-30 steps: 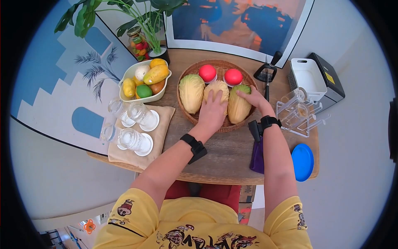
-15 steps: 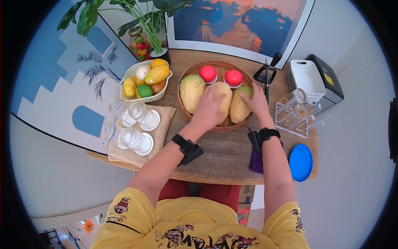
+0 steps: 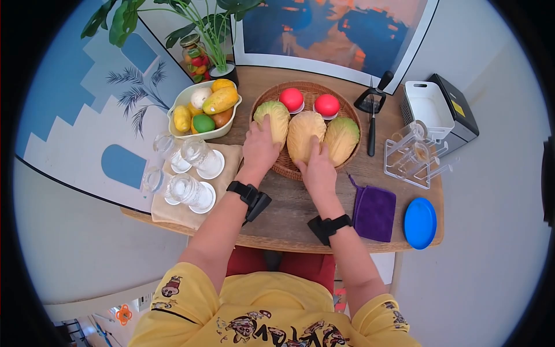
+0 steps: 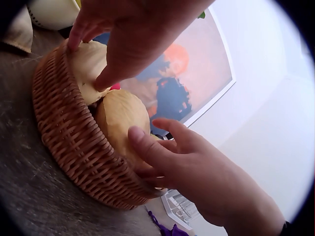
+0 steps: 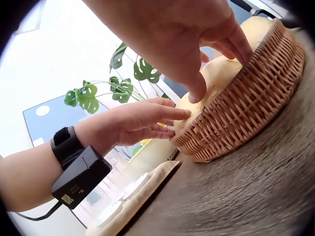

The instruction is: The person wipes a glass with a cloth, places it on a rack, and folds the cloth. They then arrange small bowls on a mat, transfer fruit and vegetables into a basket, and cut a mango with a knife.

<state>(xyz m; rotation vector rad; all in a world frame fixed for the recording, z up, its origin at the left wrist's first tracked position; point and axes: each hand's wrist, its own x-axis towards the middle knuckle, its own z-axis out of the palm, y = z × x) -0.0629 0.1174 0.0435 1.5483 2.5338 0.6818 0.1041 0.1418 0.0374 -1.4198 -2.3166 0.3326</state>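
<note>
A round wicker basket [image 3: 306,85] holds three napa cabbages and two red balls [image 3: 327,105] on white bases. My left hand [image 3: 260,149] rests on the left cabbage [image 3: 277,115], its fingers along the outer side and thumb near the inner side. My right hand [image 3: 319,173] touches the near right part of the middle cabbage [image 3: 302,132], its fingers reaching between that one and the right cabbage [image 3: 345,141]. In the right wrist view my left hand's fingers look fairly straight at the basket's end. The left wrist view shows my right thumb [image 4: 140,135] lying on a cabbage.
A fruit bowl [image 3: 202,136] stands left of the basket, glass jars [image 3: 199,153] on a beige mat [image 3: 231,153] nearer. To the right are a black-handled knife [image 3: 372,136], a rack with glasses [image 3: 413,162], a purple cloth [image 3: 374,213] and a blue plate [image 3: 420,223].
My left hand has moved left from the middle cabbage to the left one. My right hand has come from the right cabbage toward the near middle. The cabbages have shifted slightly; the purple cloth shows more.
</note>
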